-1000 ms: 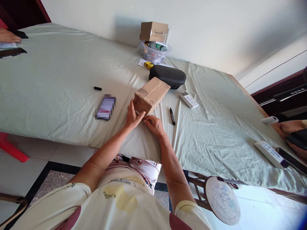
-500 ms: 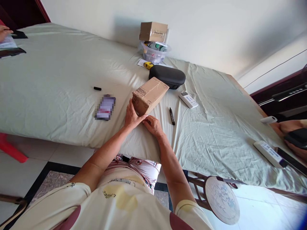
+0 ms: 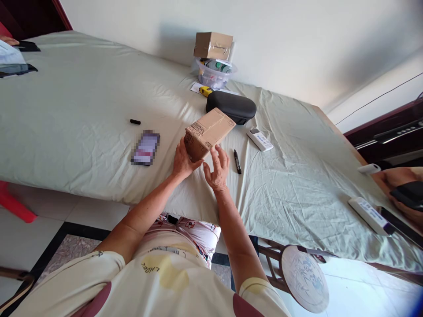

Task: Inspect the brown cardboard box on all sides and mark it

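A taped brown cardboard box is tilted up off the pale green cloth, its near end raised. My left hand grips that near end from below and from the left side. My right hand hovers just right of the box's near corner, fingers spread and empty, close to the box but apart from it. A black marker lies on the cloth to the right of my right hand.
A phone and a small black cap lie left of the box. Behind it are a black case, a white remote, a yellow tool and a plastic tub with a second box on top. Another person's hand shows far right.
My right hand has left the box's near corner, lifted and spread its fingers. The box stays tilted in my left hand, shifted slightly.
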`<state>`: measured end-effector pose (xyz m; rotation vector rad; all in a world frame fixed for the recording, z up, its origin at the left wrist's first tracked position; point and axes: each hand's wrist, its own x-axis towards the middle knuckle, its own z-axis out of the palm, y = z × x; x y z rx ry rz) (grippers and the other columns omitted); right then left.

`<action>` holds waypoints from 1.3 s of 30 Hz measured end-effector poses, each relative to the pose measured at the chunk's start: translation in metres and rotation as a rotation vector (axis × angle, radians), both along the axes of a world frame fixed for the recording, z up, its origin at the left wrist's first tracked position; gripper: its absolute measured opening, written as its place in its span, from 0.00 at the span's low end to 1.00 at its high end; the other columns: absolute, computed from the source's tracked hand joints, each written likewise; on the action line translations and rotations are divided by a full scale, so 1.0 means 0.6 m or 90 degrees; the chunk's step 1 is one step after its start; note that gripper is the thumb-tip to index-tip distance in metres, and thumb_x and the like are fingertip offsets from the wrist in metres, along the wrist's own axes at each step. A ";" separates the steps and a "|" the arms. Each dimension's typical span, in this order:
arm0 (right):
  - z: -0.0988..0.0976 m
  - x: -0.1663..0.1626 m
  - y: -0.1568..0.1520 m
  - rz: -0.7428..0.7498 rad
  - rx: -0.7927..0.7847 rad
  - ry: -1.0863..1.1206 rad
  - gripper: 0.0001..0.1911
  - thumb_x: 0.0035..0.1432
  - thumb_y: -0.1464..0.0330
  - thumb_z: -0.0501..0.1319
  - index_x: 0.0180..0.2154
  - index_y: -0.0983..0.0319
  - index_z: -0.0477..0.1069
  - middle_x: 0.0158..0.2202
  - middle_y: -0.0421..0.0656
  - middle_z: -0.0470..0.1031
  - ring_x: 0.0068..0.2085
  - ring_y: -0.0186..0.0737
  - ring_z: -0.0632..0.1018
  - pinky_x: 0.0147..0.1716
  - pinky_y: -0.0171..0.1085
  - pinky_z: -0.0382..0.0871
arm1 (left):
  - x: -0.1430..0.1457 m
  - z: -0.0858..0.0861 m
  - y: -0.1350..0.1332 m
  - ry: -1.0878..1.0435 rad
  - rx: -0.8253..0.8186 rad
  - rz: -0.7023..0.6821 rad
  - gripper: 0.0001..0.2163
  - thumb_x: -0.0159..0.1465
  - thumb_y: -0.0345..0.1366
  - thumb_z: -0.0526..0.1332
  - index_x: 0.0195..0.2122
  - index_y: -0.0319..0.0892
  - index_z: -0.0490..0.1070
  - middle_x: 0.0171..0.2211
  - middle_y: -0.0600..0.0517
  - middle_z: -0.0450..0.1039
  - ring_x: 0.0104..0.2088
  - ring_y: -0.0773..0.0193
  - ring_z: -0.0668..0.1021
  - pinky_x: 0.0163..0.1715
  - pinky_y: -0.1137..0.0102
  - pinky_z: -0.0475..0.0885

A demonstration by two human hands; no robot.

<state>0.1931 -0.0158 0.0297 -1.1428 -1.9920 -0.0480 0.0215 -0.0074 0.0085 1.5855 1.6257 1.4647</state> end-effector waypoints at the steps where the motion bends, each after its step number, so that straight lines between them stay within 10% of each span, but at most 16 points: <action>1: -0.001 -0.005 0.001 0.020 -0.007 -0.012 0.30 0.70 0.56 0.55 0.70 0.52 0.64 0.70 0.52 0.68 0.73 0.60 0.67 0.71 0.67 0.63 | 0.000 0.002 0.000 -0.005 -0.004 -0.001 0.57 0.53 0.49 0.79 0.75 0.40 0.45 0.73 0.30 0.57 0.74 0.30 0.62 0.71 0.45 0.65; 22: -0.025 0.093 0.053 -0.217 0.050 0.168 0.31 0.74 0.57 0.50 0.73 0.57 0.59 0.71 0.57 0.61 0.75 0.59 0.63 0.70 0.68 0.62 | -0.071 0.032 0.012 -0.058 -0.009 -0.320 0.50 0.52 0.35 0.74 0.73 0.45 0.51 0.68 0.38 0.68 0.68 0.44 0.73 0.67 0.53 0.73; 28: -0.031 0.098 0.053 -0.237 0.034 0.218 0.36 0.71 0.59 0.53 0.76 0.51 0.48 0.71 0.57 0.57 0.70 0.60 0.70 0.59 0.64 0.75 | -0.063 0.039 0.009 -0.076 -0.010 -0.343 0.50 0.51 0.34 0.73 0.74 0.47 0.52 0.69 0.38 0.68 0.66 0.45 0.76 0.64 0.53 0.75; 39: -0.036 0.098 0.062 -0.189 -0.047 0.390 0.28 0.68 0.58 0.56 0.67 0.57 0.67 0.56 0.52 0.76 0.53 0.47 0.81 0.52 0.49 0.78 | -0.066 0.011 0.026 -0.165 -0.010 -0.355 0.55 0.51 0.37 0.73 0.78 0.48 0.44 0.76 0.40 0.56 0.76 0.42 0.63 0.74 0.49 0.62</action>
